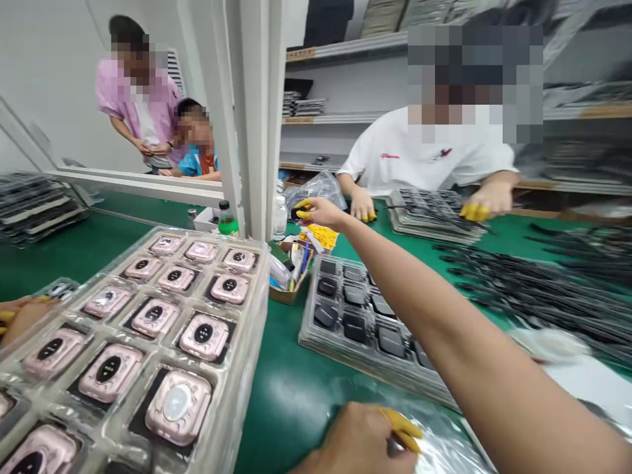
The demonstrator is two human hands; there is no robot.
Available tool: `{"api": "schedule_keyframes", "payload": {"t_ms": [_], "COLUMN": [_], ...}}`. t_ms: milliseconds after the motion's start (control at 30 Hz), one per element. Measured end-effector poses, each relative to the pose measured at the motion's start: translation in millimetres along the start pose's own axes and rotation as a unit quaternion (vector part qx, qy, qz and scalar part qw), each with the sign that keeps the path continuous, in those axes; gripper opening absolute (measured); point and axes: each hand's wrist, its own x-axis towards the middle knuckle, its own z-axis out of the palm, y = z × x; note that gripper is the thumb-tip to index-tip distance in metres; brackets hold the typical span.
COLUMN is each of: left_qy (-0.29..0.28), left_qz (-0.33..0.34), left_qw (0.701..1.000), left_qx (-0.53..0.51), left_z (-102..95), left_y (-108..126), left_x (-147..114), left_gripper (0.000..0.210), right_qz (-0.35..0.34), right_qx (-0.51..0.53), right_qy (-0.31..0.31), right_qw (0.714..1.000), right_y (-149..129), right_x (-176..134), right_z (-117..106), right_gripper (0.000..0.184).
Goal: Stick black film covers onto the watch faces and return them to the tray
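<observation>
My right hand point(320, 214), with yellow finger cots, reaches far across the table. Its fingers pinch a small black object point(299, 212) whose kind I cannot make out. At the bottom edge my left hand point(363, 438) is closed, also wearing yellow finger cots, beside clear plastic film point(447, 438). A small dark rounded thing shows between its fingers, too hidden to name. Under my right forearm stands a clear tray point(309, 332) of black square pieces point(355, 326). Left of my hands, a stack of clear trays point(249, 349) holds pink watch cases point(178, 405).
A small box point(286, 294) holds pens and tools, near yellow finger cots point(320, 236). Black cables point(523, 289) lie at right. Opposite, a co-worker in a white shirt point(429, 155) handles stacked trays point(429, 224). Another person's hand point(22, 319) is at left. A white post point(257, 118) rises mid-table.
</observation>
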Motion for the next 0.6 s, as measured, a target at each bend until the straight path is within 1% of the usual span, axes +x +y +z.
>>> {"api": "schedule_keyframes", "payload": {"t_ms": [67, 167, 267, 333, 367, 433, 500, 567, 600], "left_qy": [-0.001, 0.013, 0.026, 0.029, 0.027, 0.022, 0.020, 0.021, 0.020], "left_qz": [0.032, 0.059, 0.065, 0.066, 0.067, 0.066, 0.060, 0.051, 0.046], "left_qw": [0.999, 0.998, 0.997, 0.997, 0.997, 0.997, 0.998, 0.998, 0.998], "left_qx": [-0.009, -0.022, -0.023, -0.023, -0.025, -0.027, -0.027, -0.025, -0.023], "left_z": [-2.5, -4.1, -4.9, -5.4, -5.6, -5.9, -6.2, -6.5, -6.6], "left_y": [-7.5, -9.3, -6.2, -5.0, -4.7, -4.3, -3.4, -1.6, -0.6], "left_x": [9.3, 10.4, 5.1, 3.1, 2.8, 2.6, 1.8, -0.7, -2.4], "left_gripper": [0.036, 0.039, 0.039, 0.039, 0.038, 0.037, 0.037, 0.038, 0.037], "right_qz": [0.008, 0.023, 0.035, 0.040, 0.042, 0.046, 0.050, 0.025, -0.019], "right_qx": [0.036, 0.051, 0.035, 0.019, 0.013, 0.006, 0.014, 0.058, 0.106], "right_qy": [-0.008, -0.029, -0.034, -0.014, 0.010, 0.085, 0.174, 0.245, 0.270], "right_qw": [0.999, 0.998, 0.998, 0.999, 0.999, 0.995, 0.983, 0.967, 0.957], "right_y": [7.2, 15.8, 19.5, 19.2, 18.6, 16.4, 11.8, 3.0, -3.2], "right_x": [-33.4, -81.2, -110.4, -122.9, -130.3, -152.1, -185.0, -221.0, -235.9], "right_z": [-9.7, -17.7, -16.2, -11.3, -8.6, -4.1, -1.3, 1.4, 3.2], "right_gripper": [0.032, 0.025, 0.017, 0.013, 0.013, 0.014, 0.027, 0.038, 0.038]}}
